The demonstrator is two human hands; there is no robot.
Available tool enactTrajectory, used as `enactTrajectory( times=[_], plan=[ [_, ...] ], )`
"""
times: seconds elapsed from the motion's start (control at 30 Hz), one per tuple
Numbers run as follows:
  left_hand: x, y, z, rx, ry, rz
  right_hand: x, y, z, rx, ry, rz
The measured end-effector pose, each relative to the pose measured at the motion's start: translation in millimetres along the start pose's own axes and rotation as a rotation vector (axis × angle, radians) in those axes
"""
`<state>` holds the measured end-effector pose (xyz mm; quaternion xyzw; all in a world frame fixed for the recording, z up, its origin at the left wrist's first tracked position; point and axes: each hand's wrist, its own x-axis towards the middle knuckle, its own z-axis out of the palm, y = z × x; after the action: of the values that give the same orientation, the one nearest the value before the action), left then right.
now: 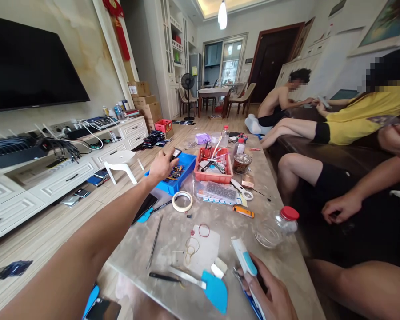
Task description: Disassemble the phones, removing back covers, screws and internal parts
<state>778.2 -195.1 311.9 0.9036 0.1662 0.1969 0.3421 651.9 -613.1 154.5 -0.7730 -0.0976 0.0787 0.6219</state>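
Note:
My left hand (pixel 162 166) is stretched out over the left side of a blue tray (pixel 168 188) of small parts, its fingers closed on a small dark rectangular piece (pixel 176 154). At the near right of the table, my right hand (pixel 273 289) is wrapped round a white-and-blue hand tool (pixel 242 255); its exact kind is unclear. A metal-tipped tool (pixel 238 274) with blue lower down lies against it, partly hidden by my fingers. Left of that hand are a blue spatula (pixel 215 291), white blocks (pixel 219 268) and a paper sheet (pixel 206 249) with rubber bands.
A red basket (pixel 213 178) of tools, masking tape (pixel 182 202), an orange cutter (pixel 243 211) and a red-lidded jar (pixel 280 229) stand or lie on the table. People sit along the sofa (pixel 295 142) at right. A white stool (pixel 121 158) is at left.

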Motion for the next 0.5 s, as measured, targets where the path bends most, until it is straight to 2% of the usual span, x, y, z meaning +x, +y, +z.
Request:
enactTrajectory(
  times=[0.1, 0.23, 0.3, 0.33, 0.4, 0.5],
  plan=[
    [-54, 17, -26.8, -0.256, 0.01, -0.082, 0, 1, -1, -0.04, -0.041, -0.026],
    [-174, 20, -46.5, -0.605, -0.076, -0.215, 8, 13, -8, -0.139, -0.143, -0.055],
    [-240, 16, -51.7, -1.195, -0.193, -0.385, 13, 19, -10, -0.169, -0.143, -0.069],
    [-272, 14, -54.5, -1.397, -0.205, -0.444, 16, 20, -10, -0.181, -0.13, -0.073],
    [-327, 11, -62.0, -1.685, -0.162, -0.516, 18, 20, -8, -0.217, -0.123, -0.075],
    [-392, 5, -78.0, -1.866, -0.017, -0.57, 16, 12, -1, -0.328, -0.122, -0.132]
  ],
)
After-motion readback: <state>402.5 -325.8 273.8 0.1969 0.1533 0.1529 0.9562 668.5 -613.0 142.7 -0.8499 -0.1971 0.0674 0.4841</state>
